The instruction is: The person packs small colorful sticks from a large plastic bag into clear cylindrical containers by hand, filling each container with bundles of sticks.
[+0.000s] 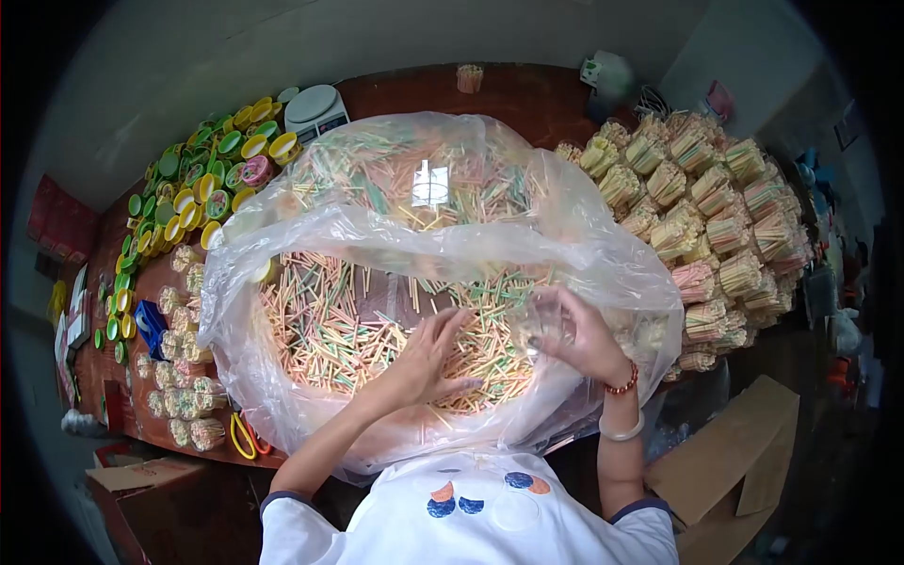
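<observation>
Near the front edge of the table (537, 96), left hand (426, 356) spread over sticks (325, 331); right hand (586, 341) pinching, apparently, a clear cup (539, 326).

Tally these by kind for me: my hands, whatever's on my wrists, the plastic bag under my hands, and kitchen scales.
Left hand and right hand: 2
Beaded bracelet: 1
Pale bangle: 1
Translucent plastic bag: 1
Kitchen scale: 1
Total: 6

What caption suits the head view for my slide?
Left hand over pastel sticks in a plastic bag, right hand holding a clear container, bundles piled at right.
</observation>
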### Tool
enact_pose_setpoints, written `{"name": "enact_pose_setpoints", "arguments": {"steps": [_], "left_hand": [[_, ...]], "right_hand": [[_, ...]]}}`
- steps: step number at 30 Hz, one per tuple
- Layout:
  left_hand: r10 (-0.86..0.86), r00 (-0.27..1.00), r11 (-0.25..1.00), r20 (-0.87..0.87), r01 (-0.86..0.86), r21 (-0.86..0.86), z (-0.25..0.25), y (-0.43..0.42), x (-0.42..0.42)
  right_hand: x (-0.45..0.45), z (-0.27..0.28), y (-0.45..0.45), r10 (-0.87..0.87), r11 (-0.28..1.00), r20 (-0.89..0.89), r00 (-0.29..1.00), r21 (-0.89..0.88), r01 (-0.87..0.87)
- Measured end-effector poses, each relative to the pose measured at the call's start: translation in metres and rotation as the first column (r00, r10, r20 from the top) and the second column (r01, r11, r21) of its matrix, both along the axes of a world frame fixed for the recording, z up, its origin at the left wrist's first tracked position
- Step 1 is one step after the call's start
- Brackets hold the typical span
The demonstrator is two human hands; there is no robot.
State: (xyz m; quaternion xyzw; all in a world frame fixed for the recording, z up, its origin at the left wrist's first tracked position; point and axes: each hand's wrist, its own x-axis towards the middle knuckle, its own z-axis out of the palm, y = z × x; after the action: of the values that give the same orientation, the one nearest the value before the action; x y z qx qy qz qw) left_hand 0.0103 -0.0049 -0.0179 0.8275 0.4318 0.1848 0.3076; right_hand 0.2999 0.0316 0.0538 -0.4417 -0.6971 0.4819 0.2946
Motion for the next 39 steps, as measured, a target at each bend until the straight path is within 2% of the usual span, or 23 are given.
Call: {"name": "enact_pose_setpoints", "arguments": {"steps": [2, 7, 9, 11, 13, 15, 16, 18, 20, 22, 23, 24, 25, 26, 28, 29, 31, 33, 34, 35, 36, 37, 39], "left_hand": [[0.141, 0.990, 0.988, -0.013, -0.140, 0.062, -0.011, 0.004, 0.009], [0.166, 0.977, 0.986, -0.134, -0.163, 0.031, 0.000, -0.031, 0.041], [0.196, 0.963, 0.981, -0.185, -0.192, 0.039, 0.007, -0.029, 0.059], [0.179, 0.958, 0.977, -0.222, -0.201, -0.078, 0.008, -0.022, 0.069], [0.225, 0.963, 0.973, -0.145, -0.230, -0.014, 0.004, -0.017, 0.072], [0.155, 0.973, 0.839, -0.171, -0.221, -0.497, 0.021, -0.003, 0.069], [0.182, 0.975, 0.857, -0.131, -0.223, -0.465, 0.024, -0.001, 0.067], [0.184, 0.979, 0.869, -0.089, -0.204, -0.450, 0.011, 0.001, 0.058], [0.199, 0.980, 0.871, -0.025, -0.188, -0.455, 0.003, 0.002, 0.047], [0.336, 0.927, 0.695, 0.168, -0.123, -0.709, -0.005, 0.005, 0.035], [0.330, 0.929, 0.697, 0.169, -0.119, -0.707, -0.004, 0.006, 0.035], [0.559, 0.762, 0.607, 0.327, -0.107, -0.787, 0.003, 0.007, 0.034], [0.749, 0.513, 0.519, 0.420, -0.060, -0.852, 0.008, 0.007, 0.030], [0.829, 0.427, 0.393, 0.360, 0.012, -0.919, -0.001, 0.005, 0.017], [0.904, 0.243, 0.290, 0.353, 0.258, -0.922, -0.008, 0.005, 0.012], [0.887, 0.104, 0.358, 0.451, 0.463, -0.811, -0.011, 0.006, 0.012], [0.887, -0.034, 0.406, 0.461, 0.533, -0.742, -0.007, 0.008, 0.021], [0.871, -0.077, 0.441, 0.484, 0.556, -0.705, -0.009, 0.011, 0.026], [0.854, -0.090, 0.468, 0.513, 0.563, -0.681, -0.013, 0.013, 0.028], [0.892, -0.082, 0.430, 0.444, 0.456, -0.780, -0.015, 0.009, 0.028], [0.892, -0.085, 0.431, 0.444, 0.458, -0.778, -0.020, 0.008, 0.027], [0.868, -0.137, 0.486, 0.477, 0.429, -0.762, -0.027, 0.007, 0.027], [0.817, -0.180, 0.573, 0.548, 0.356, -0.738, -0.021, 0.006, 0.027]], "right_hand": [[0.013, -0.026, -0.034, 0.115, 0.988, -0.026, 0.993, -0.104, -0.117], [0.042, -0.029, -0.103, 0.118, 0.928, -0.066, 0.991, -0.347, -0.134], [0.041, -0.026, -0.118, -0.074, 0.906, -0.143, 0.987, -0.422, 0.007], [0.041, -0.043, -0.126, -0.078, 0.932, -0.145, 0.986, -0.362, 0.021], [0.044, -0.061, -0.131, -0.089, 0.954, -0.147, 0.985, -0.296, 0.042], [0.048, -0.072, -0.133, -0.115, 0.955, -0.142, 0.983, -0.287, 0.070], [0.046, -0.070, -0.133, -0.117, 0.955, -0.146, 0.982, -0.287, 0.072], [0.039, -0.061, -0.131, -0.361, 0.846, -0.424, 0.831, -0.524, 0.100], [0.028, -0.054, -0.121, -0.387, 0.855, -0.431, 0.815, -0.499, 0.142], [0.014, -0.041, -0.107, -0.418, 0.861, -0.435, 0.798, -0.470, 0.195], [0.006, -0.031, -0.099, -0.433, 0.859, -0.266, 0.861, -0.411, 0.305], [-0.004, -0.027, -0.093, -0.447, 0.856, -0.090, 0.890, -0.332, 0.396], [-0.016, -0.027, -0.087, -0.484, 0.869, 0.042, 0.874, -0.089, 0.486], [-0.024, -0.024, -0.082, -0.477, 0.874, 0.034, 0.878, -0.088, 0.478], [-0.036, -0.015, -0.070, -0.380, 0.924, 0.252, 0.890, 0.146, 0.353], [-0.043, -0.017, -0.066, -0.364, 0.918, 0.227, 0.904, 0.251, 0.306], [-0.055, -0.026, -0.065, -0.348, 0.919, 0.335, 0.876, 0.307, 0.248], [-0.070, -0.037, -0.066, -0.336, 0.928, 0.361, 0.870, 0.282, 0.242], [-0.077, -0.039, -0.066, -0.377, 0.917, 0.308, 0.873, 0.259, 0.305], [-0.083, -0.042, -0.067, -0.421, 0.901, 0.256, 0.870, 0.231, 0.368], [-0.086, -0.045, -0.068, -0.407, 0.910, 0.223, 0.886, 0.182, 0.372], [-0.088, -0.054, -0.069, -0.407, 0.910, 0.226, 0.885, 0.182, 0.372], [-0.090, -0.076, -0.071, -0.441, 0.867, 0.133, 0.888, 0.321, 0.382]]}}
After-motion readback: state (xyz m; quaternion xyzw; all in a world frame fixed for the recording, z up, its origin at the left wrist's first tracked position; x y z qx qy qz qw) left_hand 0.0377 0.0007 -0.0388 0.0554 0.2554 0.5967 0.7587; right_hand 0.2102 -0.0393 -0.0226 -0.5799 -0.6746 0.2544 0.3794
